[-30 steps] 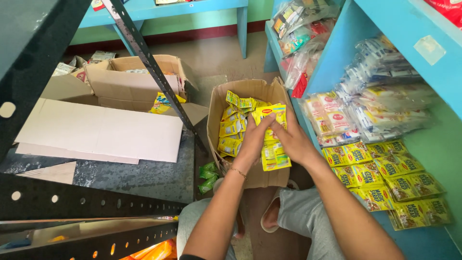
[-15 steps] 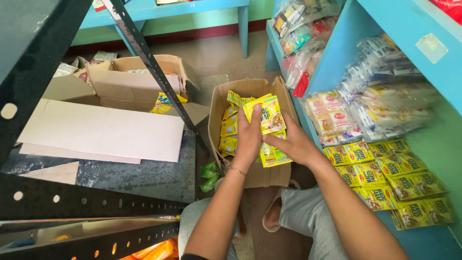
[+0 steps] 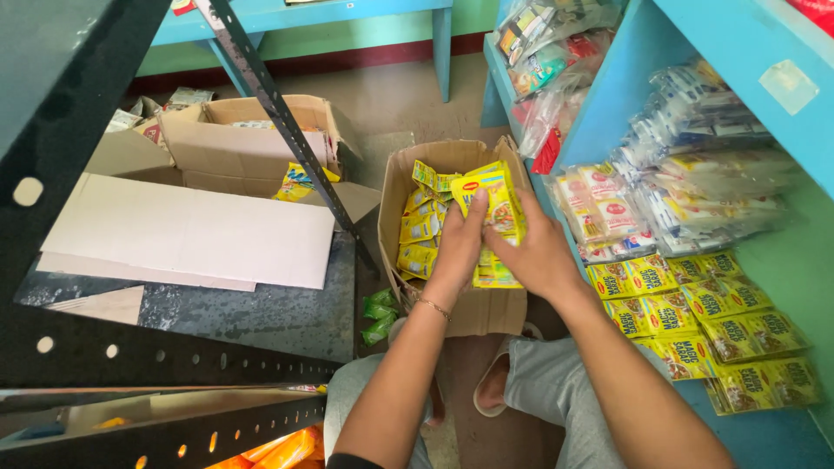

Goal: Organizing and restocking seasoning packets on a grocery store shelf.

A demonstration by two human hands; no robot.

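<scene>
Two hands lift one stack of yellow packets (image 3: 495, 204) out of a carton (image 3: 452, 260) on the floor.

Left hand (image 3: 459, 252): fingers closed round the stack's near-left edge, thumb side up, pressing it square.
Right hand (image 3: 534, 252): fingers curled round the stack's right side, steadying it from behind; between them the hands clamp the bundle so that loose sachets do not fan out.

Stack: upright, slightly tilted, above the carton's right half, just beside the blue shelf (image 3: 625, 104).
Carton: open, flaps up, more yellow packets standing on edge along its left side, so they can be gripped several at a time.
Shelf: rows of like yellow packets (image 3: 695, 313) lie flat on its lower level; clear bags above.
Also present: second box (image 3: 252, 143), flat cardboard sheet (image 3: 191, 234), green sachets (image 3: 378, 313) on the floor beside the carton.

Against the frame one second earlier: the stack then sat low among the carton's contents under both hands; it is now raised clear of them, with the grip unchanged.
</scene>
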